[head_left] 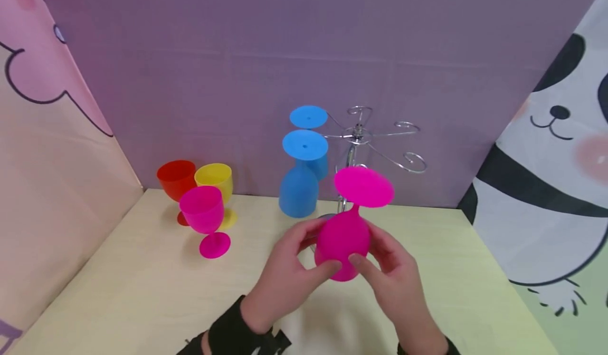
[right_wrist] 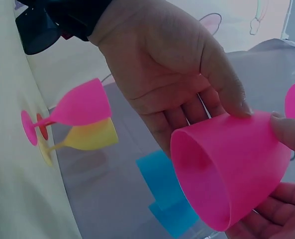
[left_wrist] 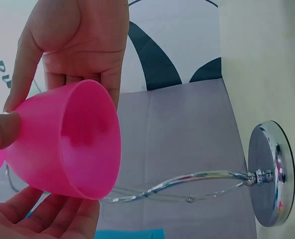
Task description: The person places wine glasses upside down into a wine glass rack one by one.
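We note left hand [head_left: 287, 278] and right hand [head_left: 399, 278] fingers gripping an inverted pink goblet [head_left: 343, 241] over the table [head_left: 142, 297], short of its back edge, partly hiding the rack [head_left: 358, 135]; lettering [left_wrist: 0, 67] beyond is cut off.

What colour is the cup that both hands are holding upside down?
The held cup is bright pink; it shows best in the head view.
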The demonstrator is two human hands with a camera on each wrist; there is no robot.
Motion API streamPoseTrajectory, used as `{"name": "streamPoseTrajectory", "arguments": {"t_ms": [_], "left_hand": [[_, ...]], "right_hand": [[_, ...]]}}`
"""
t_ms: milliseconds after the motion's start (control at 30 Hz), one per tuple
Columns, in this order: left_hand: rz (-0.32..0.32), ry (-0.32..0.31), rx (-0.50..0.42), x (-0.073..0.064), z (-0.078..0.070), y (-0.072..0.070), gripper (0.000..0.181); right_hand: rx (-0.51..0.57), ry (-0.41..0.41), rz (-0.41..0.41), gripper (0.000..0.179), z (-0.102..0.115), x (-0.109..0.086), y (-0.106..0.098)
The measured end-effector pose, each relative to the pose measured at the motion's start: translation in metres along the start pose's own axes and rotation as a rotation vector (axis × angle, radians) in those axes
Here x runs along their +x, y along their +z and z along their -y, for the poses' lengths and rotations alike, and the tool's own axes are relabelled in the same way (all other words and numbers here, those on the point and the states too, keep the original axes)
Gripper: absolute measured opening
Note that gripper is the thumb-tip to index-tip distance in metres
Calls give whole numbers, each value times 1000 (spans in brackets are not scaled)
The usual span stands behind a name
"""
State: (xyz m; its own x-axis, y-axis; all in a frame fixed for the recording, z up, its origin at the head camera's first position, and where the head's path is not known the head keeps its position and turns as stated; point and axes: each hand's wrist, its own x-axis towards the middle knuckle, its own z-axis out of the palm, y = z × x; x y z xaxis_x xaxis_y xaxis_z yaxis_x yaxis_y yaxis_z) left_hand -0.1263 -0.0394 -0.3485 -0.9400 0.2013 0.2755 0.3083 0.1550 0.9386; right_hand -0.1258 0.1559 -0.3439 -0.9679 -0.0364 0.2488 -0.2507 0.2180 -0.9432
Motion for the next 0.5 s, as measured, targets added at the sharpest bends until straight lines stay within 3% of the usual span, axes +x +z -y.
{"name": "streamPoseTrajectory", "arguments": {"t_ms": [300,500], "left_hand": [[10,-38,51,25,-8,24,70],[20,-17,84,39,-8,26,71]], "right_hand": [[0,109,-81,61,0,14,-19],[2,126,-82,65,-1,24,-23]]}}
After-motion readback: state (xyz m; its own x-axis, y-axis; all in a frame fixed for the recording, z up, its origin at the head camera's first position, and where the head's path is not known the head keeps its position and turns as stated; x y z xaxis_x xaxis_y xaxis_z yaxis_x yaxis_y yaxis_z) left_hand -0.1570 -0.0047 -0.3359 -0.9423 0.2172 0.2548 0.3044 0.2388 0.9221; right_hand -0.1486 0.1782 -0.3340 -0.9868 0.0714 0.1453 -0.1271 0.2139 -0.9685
